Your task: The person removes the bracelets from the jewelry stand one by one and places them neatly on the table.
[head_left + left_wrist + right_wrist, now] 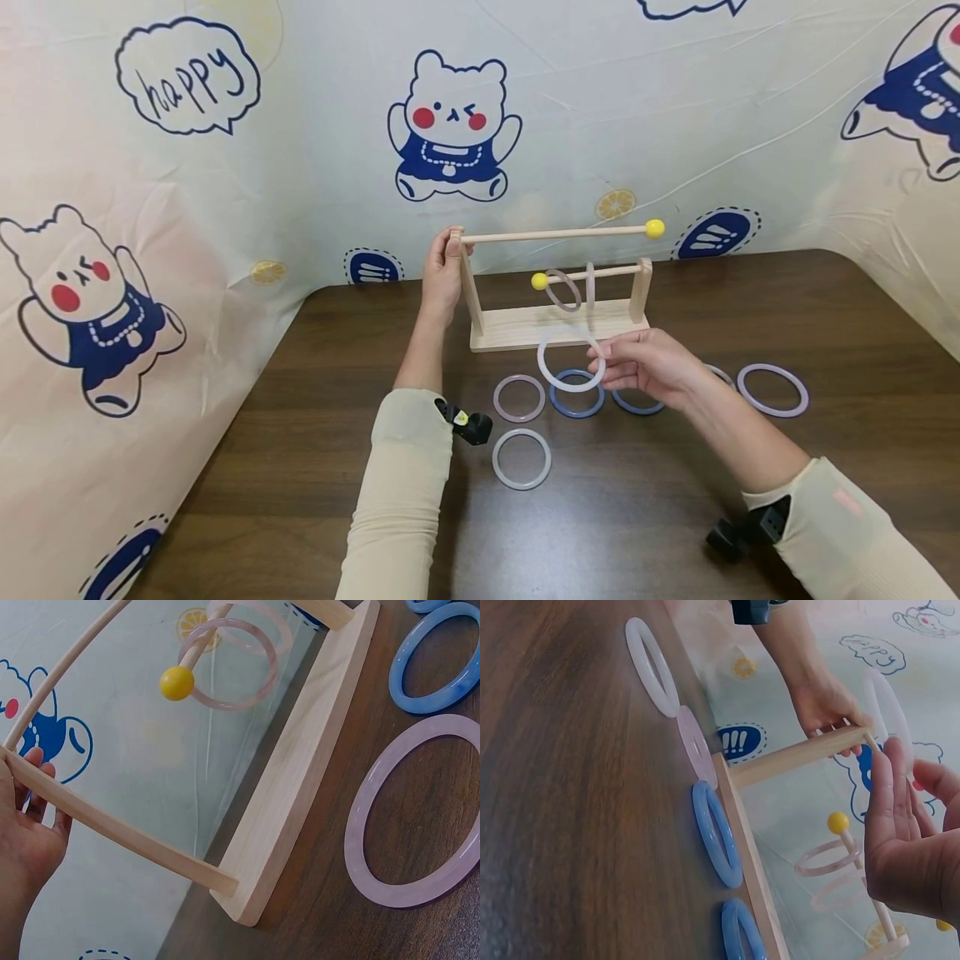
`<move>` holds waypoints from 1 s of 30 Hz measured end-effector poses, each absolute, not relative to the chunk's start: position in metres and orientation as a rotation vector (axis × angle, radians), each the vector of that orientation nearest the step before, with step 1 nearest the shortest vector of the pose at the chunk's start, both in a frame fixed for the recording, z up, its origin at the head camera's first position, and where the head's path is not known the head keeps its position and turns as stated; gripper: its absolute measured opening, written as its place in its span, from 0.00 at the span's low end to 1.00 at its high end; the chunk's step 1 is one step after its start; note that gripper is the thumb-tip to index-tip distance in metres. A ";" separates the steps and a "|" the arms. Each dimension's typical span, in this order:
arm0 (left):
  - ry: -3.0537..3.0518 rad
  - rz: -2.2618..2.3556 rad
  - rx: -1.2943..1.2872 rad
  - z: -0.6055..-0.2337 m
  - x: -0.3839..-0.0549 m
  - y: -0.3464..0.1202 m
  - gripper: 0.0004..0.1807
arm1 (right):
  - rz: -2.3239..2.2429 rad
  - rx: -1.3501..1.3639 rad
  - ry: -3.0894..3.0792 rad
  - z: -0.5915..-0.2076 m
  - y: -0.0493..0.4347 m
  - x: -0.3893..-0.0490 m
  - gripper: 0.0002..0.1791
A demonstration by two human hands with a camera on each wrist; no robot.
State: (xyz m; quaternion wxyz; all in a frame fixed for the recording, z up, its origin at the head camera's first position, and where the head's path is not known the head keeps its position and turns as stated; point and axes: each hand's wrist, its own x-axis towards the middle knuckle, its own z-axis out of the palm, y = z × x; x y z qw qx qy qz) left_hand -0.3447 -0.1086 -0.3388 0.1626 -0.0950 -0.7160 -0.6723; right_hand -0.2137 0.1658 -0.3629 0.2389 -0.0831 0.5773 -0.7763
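Observation:
A wooden bangle stand [517, 327] has two rods with yellow ball ends. My left hand [442, 283] grips the top of its left post, where the upper rod [555, 235] begins. Between the thumb and fingers of my right hand [648, 362] is a white bangle [546, 371], held up in front of the stand's base. On the lower rod [622, 271] hang a pinkish bangle [238, 706], close to the yellow ball [177, 683], and a paler bangle [591, 287]. The upper rod carries no bangle.
In front of the stand lie a pink bangle [498, 408], two blue bangles [577, 414] and, nearer, another white bangle [522, 485]. A lavender bangle [772, 412] lies at right; beside it one is partly hidden by my right wrist. Printed cloth [315, 167] hangs behind the table.

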 end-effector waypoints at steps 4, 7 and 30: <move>-2.061 -1.936 -0.265 -0.338 -0.344 -0.109 0.23 | -2.069 -0.251 1.604 -0.363 0.169 -0.212 0.12; -2.052 -1.947 -0.276 -0.338 -0.345 -0.109 0.23 | -2.036 -0.264 1.611 -0.365 0.170 -0.211 0.12; -2.009 -1.923 -0.279 -0.340 -0.346 -0.108 0.22 | -1.758 -0.350 1.722 -0.379 0.175 -0.212 0.10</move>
